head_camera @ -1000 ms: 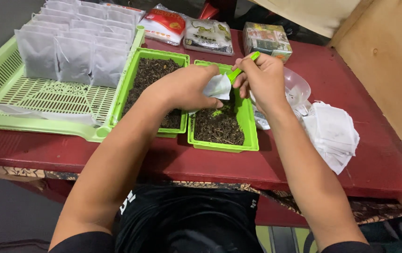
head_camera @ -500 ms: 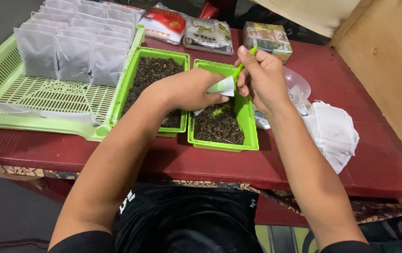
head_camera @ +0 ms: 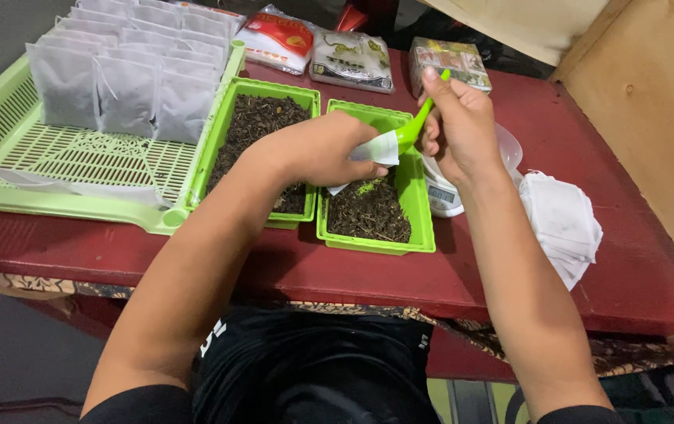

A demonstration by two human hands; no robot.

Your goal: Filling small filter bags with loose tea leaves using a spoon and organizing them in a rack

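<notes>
My left hand (head_camera: pixel 317 149) grips a small white filter bag (head_camera: pixel 376 149) over the right green tray (head_camera: pixel 419 228) of dark loose tea. My right hand (head_camera: pixel 463 126) holds a green plastic scoop (head_camera: pixel 419 122) by its handle, its tip tilted down into the bag's mouth. A second green tray (head_camera: pixel 227 118) of tea lies just left, partly under my left wrist.
A pale green slatted tray (head_camera: pixel 54 169) at the left holds rows of filled white bags (head_camera: pixel 125 86). A pile of empty white bags (head_camera: pixel 561 224) lies at the right, a small scale (head_camera: pixel 443 196) beside the trays. Sealed packets (head_camera: pixel 349 59) and a box (head_camera: pixel 451 63) line the red table's (head_camera: pixel 557 290) back.
My right hand has lifted and shifted right, tipping the scoop up so its tip points into the bag. My left hand has kept the bag almost in place.
</notes>
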